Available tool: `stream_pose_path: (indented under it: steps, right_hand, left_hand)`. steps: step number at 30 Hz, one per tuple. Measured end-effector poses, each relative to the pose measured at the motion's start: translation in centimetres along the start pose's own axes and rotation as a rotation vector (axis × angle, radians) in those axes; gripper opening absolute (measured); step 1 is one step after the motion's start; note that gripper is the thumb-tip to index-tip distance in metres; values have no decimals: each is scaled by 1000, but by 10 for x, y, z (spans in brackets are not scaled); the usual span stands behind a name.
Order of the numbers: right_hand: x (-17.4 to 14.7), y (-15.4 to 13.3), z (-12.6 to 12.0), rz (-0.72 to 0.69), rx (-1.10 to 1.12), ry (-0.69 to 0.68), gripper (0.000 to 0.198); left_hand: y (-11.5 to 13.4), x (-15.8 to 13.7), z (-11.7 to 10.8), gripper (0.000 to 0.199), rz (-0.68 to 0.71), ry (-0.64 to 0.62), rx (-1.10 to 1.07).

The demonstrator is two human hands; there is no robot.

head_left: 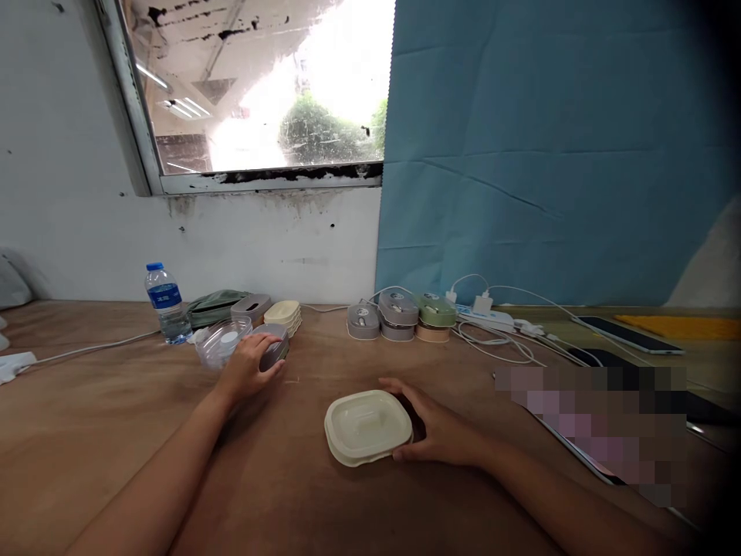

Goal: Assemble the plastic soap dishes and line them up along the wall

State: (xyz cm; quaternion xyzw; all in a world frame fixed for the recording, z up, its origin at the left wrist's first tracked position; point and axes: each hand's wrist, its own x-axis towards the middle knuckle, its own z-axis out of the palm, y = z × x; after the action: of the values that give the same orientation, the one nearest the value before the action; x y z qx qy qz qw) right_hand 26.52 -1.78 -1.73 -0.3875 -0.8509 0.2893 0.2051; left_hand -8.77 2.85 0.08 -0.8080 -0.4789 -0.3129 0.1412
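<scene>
In the middle of the table lies a cream plastic tray-like piece with rounded corners and a raised ridge in its centre. My right hand grips its right end, thumb at the near side and fingers at the far side. Further back on the left, my left hand is closed around a small mauve-grey plastic piece, partly hidden by the fingers. A clear round plastic container stands just left of that hand. Behind it are a stack of cream pieces and a grey box.
A water bottle and green pouch stand at the back left. Closed grey boxes and a green-topped box line the wall. A power strip with cables, a phone and a blurred-out device are right.
</scene>
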Motion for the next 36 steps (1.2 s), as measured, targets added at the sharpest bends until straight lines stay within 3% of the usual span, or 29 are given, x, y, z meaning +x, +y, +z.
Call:
stream_pose_path:
  steps: [3,7,11,19,28,36]
  right_hand:
    - [1,-2,1,-8,-42,18,90]
    - [3,-8,1,-45,-88,42,80]
    - [3,-13,-2,-78,-156,0,59]
    - [6,-8,-1,-60,-195,51,46]
    - [5,-5,-1,-67,-158,33,45]
    - [5,-1,4,-54,-58,137,57]
  left_hand:
    - [25,2,-5,25,144,-38,-108]
    - [72,2,-7,31,417,-334,-388]
    - [101,-3,3,38,469,-520,-508]
    - [98,-5,9,23,326,-519,-594]
    - [100,-6,11,17,340,-509,-627]
    - [97,-6,8,15,332,-468,-623]
